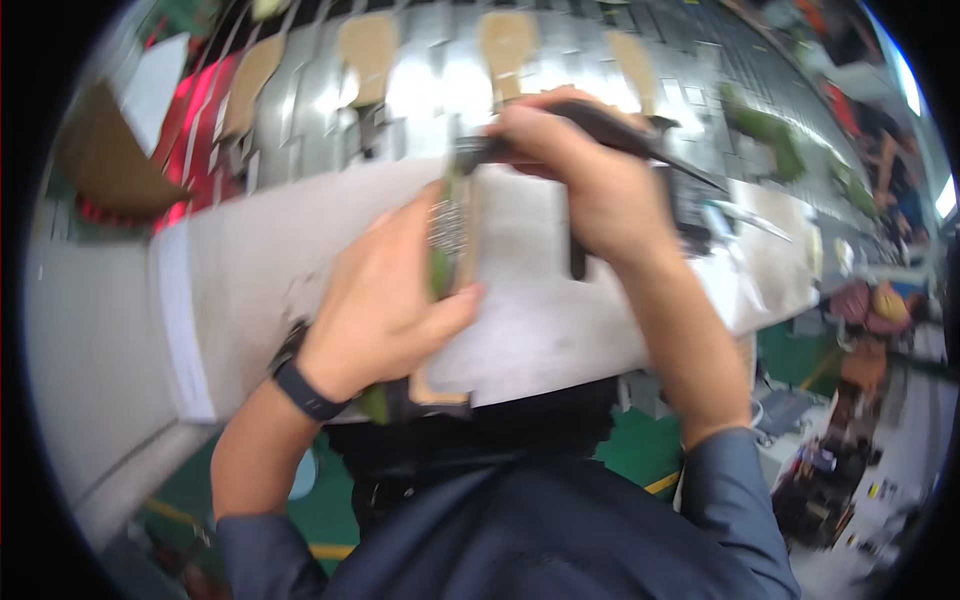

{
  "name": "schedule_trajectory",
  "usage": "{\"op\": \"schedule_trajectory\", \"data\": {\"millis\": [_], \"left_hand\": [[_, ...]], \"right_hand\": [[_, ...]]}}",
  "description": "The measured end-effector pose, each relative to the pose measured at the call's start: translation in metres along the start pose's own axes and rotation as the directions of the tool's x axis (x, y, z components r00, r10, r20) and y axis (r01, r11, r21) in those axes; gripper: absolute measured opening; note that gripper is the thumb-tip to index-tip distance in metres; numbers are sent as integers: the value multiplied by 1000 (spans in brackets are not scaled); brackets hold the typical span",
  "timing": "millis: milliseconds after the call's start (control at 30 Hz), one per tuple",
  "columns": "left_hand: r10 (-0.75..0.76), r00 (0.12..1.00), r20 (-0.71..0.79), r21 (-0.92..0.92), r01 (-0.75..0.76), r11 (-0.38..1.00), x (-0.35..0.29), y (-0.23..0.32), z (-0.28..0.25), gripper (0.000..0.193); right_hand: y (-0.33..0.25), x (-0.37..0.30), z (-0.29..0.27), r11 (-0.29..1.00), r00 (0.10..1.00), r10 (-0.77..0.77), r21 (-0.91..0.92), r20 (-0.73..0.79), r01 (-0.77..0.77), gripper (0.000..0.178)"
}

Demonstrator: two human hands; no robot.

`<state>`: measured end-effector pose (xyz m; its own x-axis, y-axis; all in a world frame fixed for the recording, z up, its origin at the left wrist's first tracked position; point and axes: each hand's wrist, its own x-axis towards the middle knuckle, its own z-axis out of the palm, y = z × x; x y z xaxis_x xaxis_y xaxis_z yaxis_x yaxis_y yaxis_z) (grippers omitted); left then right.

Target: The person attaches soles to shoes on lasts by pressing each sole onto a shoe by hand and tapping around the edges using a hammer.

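Note:
My left hand point(385, 295), with a dark band on its wrist, is closed around a long narrow green shoe upper point(440, 270). A tan sole-shaped board point(470, 225) runs along the upper's right side, and its near end lies by the table's front edge. In my right hand point(600, 185) are dark pincers point(610, 130); the fingers wrap the handles, and one handle hangs below the palm. The pincers' dark head meets the far end of the green upper. Motion blurs the hands and the tool, so the exact grip of the jaws is hidden.
Beyond the pale work table point(260, 240) runs a shiny slatted conveyor point(430, 95) bearing several tan sole shapes point(368, 55). Green pieces point(765, 130) lie on its right. A brown panel point(115, 160) stands at the left, and small tools point(735, 220) rest at the table's right.

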<state>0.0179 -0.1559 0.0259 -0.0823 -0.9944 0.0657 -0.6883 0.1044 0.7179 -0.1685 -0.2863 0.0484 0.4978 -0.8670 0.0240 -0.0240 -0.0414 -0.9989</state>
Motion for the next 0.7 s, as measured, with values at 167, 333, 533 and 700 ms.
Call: {"op": "schedule_trajectory", "data": {"millis": [167, 333, 533, 700], "left_hand": [[-43, 998, 49, -371, 58, 927, 10, 4, 4, 67], [58, 878, -475, -319, -234, 918, -10, -23, -28, 80], [292, 868, -401, -361, -443, 820, -24, 69, -56, 77], [379, 845, -378, -241, -485, 841, -28, 84, -39, 68]], "right_hand": [[85, 8, -25, 997, 984, 78, 7, -163, -78, 29], [64, -74, -33, 994, 955, 29, 112, -296, 4, 21], [69, -103, -28, 984, 968, 174, 81, -179, -161, 21], [-47, -152, -9, 942, 951, -301, -174, -69, 286, 25]]}}
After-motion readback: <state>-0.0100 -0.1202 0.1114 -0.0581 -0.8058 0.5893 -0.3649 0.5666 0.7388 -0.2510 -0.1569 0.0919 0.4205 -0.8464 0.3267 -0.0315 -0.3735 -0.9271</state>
